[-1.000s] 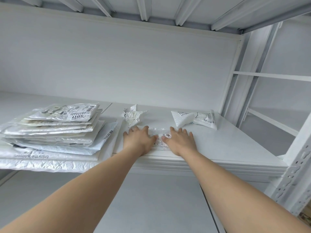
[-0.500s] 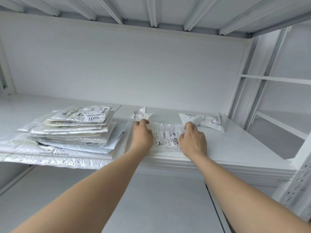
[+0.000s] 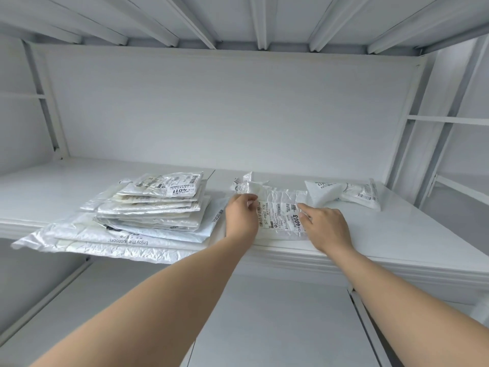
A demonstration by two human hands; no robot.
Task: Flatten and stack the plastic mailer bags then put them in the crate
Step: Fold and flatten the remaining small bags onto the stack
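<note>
A crinkled clear mailer bag (image 3: 281, 215) with a "4003" label lies spread near the front edge of the white shelf (image 3: 397, 234). My left hand (image 3: 242, 217) pinches the bag's left edge with curled fingers. My right hand (image 3: 324, 223) lies on the bag's right side, its fingers stretched out over the plastic. To the left sits a stack of flattened mailer bags (image 3: 148, 215), the largest overhanging the shelf edge. A crumpled bag (image 3: 243, 182) lies just behind the spread one. Another crumpled bag (image 3: 344, 193) lies at the right rear.
The shelf belongs to a white metal rack with an upright post (image 3: 404, 133) at the right and a ribbed shelf underside (image 3: 238, 19) close overhead. A lower shelf surface (image 3: 264, 313) shows beneath my arms. No crate is in view.
The bag was bunched under both hands a second ago and now lies spread out with its label showing. My hands have moved apart to its left and right sides.
</note>
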